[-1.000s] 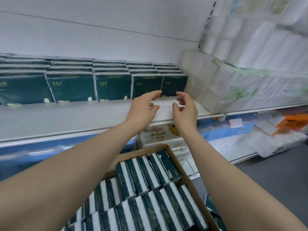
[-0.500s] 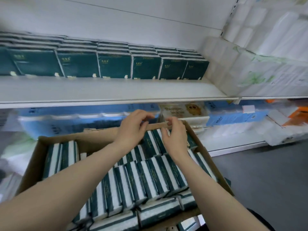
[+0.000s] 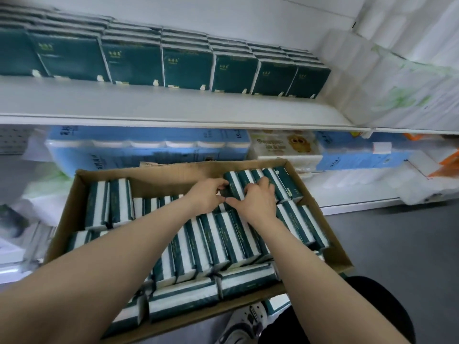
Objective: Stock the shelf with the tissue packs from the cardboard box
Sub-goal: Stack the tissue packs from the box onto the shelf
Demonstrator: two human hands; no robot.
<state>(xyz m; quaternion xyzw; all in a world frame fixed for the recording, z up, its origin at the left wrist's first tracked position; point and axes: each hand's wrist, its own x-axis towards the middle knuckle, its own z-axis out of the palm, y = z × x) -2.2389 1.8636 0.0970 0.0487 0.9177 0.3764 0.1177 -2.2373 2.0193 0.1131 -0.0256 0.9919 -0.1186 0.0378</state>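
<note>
An open cardboard box (image 3: 154, 173) sits low in front of me, filled with several dark green and white tissue packs (image 3: 218, 242) standing on edge. Both hands are at the far right row of packs (image 3: 280, 180). My left hand (image 3: 207, 194) curls its fingers round the leftmost pack of that row (image 3: 233, 183). My right hand (image 3: 258, 199) lies over the same packs with its fingers curled down between them. Above, the white shelf (image 3: 173, 108) carries a row of stacked green tissue packs (image 3: 186, 65) set back from its edge.
Under the shelf lie blue wrapped paper rolls (image 3: 149, 150) and a white pack with an owl print (image 3: 285, 142). Large white roll bundles (image 3: 397, 70) fill the right side. A grey floor (image 3: 397, 244) is at the right, and my shoe (image 3: 246, 321) shows below the box.
Both hands came down from the shelf edge into the box. They now close on the far right row of packs, and my view has tipped downward.
</note>
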